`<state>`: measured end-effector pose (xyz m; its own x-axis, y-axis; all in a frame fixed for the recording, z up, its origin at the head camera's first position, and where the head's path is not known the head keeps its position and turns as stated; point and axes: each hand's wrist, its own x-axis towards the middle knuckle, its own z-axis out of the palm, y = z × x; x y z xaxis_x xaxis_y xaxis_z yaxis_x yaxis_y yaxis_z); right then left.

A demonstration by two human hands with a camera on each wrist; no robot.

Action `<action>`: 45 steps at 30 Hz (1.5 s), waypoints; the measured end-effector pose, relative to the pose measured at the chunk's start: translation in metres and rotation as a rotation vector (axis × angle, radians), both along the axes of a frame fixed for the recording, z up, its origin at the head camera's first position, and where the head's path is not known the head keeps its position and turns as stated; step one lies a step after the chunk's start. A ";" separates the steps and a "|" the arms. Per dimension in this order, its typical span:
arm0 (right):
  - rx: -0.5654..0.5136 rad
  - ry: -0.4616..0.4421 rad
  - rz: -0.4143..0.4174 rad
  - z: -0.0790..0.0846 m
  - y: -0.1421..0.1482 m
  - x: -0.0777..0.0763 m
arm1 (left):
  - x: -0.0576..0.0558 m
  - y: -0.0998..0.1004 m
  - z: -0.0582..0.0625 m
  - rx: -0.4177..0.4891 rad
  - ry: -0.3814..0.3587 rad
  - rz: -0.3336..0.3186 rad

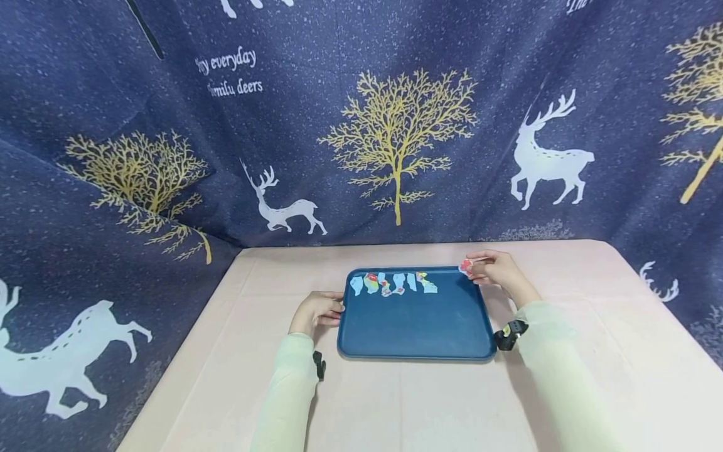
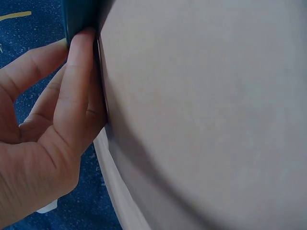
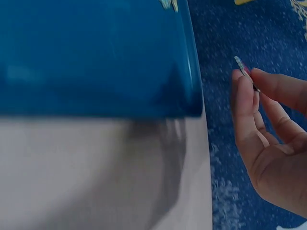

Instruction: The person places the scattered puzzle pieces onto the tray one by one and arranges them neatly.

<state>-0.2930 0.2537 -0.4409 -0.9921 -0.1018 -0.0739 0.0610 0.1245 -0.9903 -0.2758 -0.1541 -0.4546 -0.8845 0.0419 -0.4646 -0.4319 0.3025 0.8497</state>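
Observation:
A dark blue tray (image 1: 418, 326) lies on the table. At its left rim my left hand (image 1: 321, 310) holds the edge between thumb and fingers; the left wrist view shows the fingertips (image 2: 82, 45) right at the tray's edge. Above the far right corner, my right hand (image 1: 497, 271) pinches a small flat red and white puzzle piece (image 1: 465, 267) between thumb and fingertips. Edge-on in the right wrist view, this piece (image 3: 243, 71) is raised past the tray's rim. Several light blue, multicoloured puzzle pieces (image 1: 399, 282) lie in a row along the tray's far side.
The table (image 1: 390, 402) has a pale pink cover. Behind and beside it hangs a dark blue cloth (image 1: 440, 37) printed with white deer and golden trees. A black wrist device (image 1: 511, 334) on the right arm sits close to the tray's right edge.

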 end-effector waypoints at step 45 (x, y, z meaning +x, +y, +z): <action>0.163 -0.078 -0.181 -0.021 -0.062 -0.016 | -0.001 0.001 0.000 -0.008 -0.006 0.005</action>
<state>-0.3087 0.1917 -0.4623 -0.9837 0.0966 -0.1518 0.1722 0.2620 -0.9496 -0.2767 -0.1529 -0.4544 -0.8819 0.0339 -0.4702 -0.4384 0.3077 0.8445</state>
